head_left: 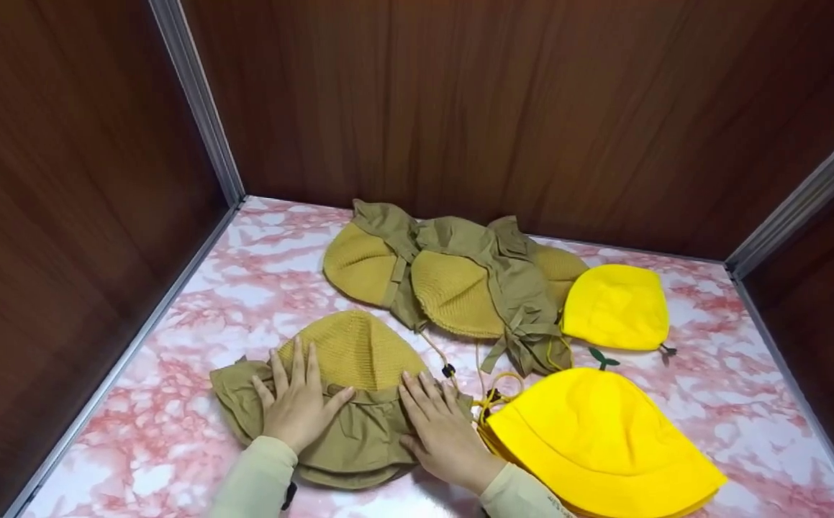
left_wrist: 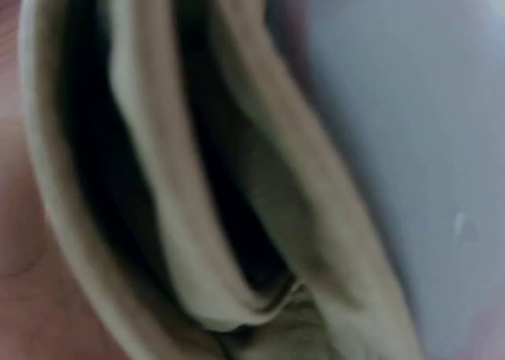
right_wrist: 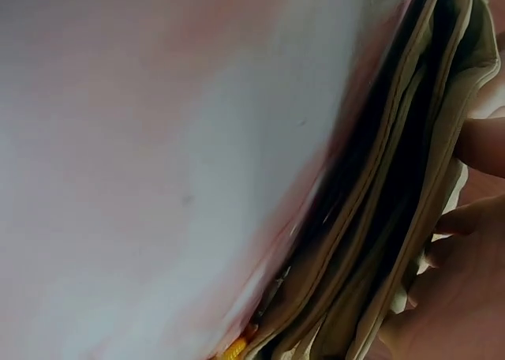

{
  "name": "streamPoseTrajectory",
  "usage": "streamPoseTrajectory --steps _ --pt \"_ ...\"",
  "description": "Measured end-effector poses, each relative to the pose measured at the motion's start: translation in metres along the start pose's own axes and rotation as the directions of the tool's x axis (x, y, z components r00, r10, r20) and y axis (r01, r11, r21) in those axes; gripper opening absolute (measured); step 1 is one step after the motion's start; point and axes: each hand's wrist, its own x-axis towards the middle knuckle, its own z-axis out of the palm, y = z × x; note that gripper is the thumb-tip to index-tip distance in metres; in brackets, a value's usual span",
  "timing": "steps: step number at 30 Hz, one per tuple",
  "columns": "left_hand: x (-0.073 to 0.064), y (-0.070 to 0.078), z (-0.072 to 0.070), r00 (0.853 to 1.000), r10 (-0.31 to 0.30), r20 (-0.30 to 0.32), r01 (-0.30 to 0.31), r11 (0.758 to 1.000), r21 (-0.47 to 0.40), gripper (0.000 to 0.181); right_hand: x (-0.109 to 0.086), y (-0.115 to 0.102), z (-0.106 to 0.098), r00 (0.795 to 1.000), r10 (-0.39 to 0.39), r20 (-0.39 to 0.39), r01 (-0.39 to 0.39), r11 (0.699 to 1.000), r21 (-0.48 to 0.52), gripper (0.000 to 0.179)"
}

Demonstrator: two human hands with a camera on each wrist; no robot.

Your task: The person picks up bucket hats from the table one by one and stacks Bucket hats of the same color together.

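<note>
An olive sun hat [head_left: 363, 352] with a ribbed mustard crown and a wide fabric brim lies flat in front of me, crown pointing away. My left hand [head_left: 298, 406] rests on the left part of its brim, fingers straight and reaching onto the crown. On the right part of the brim lies my right hand [head_left: 445, 432], its fingers extended too. Both wrist views show the folded layers of the brim [left_wrist: 150, 155] close up, and in the right wrist view fingers [right_wrist: 454, 241] lie along the outer brim layer.
A large yellow bucket hat [head_left: 604, 439] with a green sprout lies right of my right hand. Behind it is a smaller yellow hat [head_left: 618, 306]. Several olive hats [head_left: 456, 291] overlap near the back wooden panel [head_left: 460, 108]. Cords with toggles [head_left: 448, 370] trail between hats on the marbled table [head_left: 150, 424].
</note>
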Motion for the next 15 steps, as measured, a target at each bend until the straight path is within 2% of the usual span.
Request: streamPoseTrajectory --steps 9,15 --pt "0.005 -0.006 0.002 1.000 0.001 0.030 0.000 1.000 -0.026 0.101 0.004 -0.001 -0.001 0.999 0.007 0.043 -0.009 0.999 0.044 0.071" --pt "0.006 -0.012 0.009 0.999 0.011 0.043 -0.009 0.999 -0.043 0.102 0.006 0.004 -0.003 0.994 -0.011 0.113 -0.011 0.982 0.188 0.073"
